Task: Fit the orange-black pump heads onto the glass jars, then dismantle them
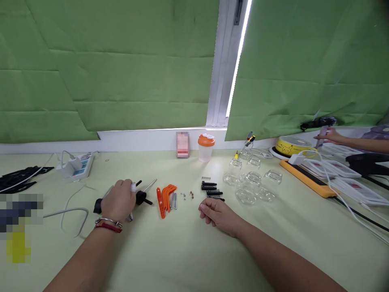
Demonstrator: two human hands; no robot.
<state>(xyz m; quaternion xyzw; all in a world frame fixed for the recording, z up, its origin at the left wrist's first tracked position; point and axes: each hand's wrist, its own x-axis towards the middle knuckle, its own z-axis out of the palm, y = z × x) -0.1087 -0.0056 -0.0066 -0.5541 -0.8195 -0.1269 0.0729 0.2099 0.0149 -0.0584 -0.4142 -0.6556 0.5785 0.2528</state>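
Note:
My left hand (119,200) is closed over a black tool part with a metal rod (145,194) on the pale table, its fingers curled round it. My right hand (216,215) rests on the table with its fingers curled under, nothing visible in them. Between the hands lie orange plastic pieces (165,195), a few metal pins (173,200) and tiny screws (187,196). Just beyond my right hand sit black grooved parts (211,190) and a small spring (206,178).
Several small glass jars (251,182) stand right of centre. An orange-lidded cup (206,148) and a pink box (182,144) are at the wall. A power strip (77,165) with cables lies left. Another person's hand (330,136) reaches over trays at the far right.

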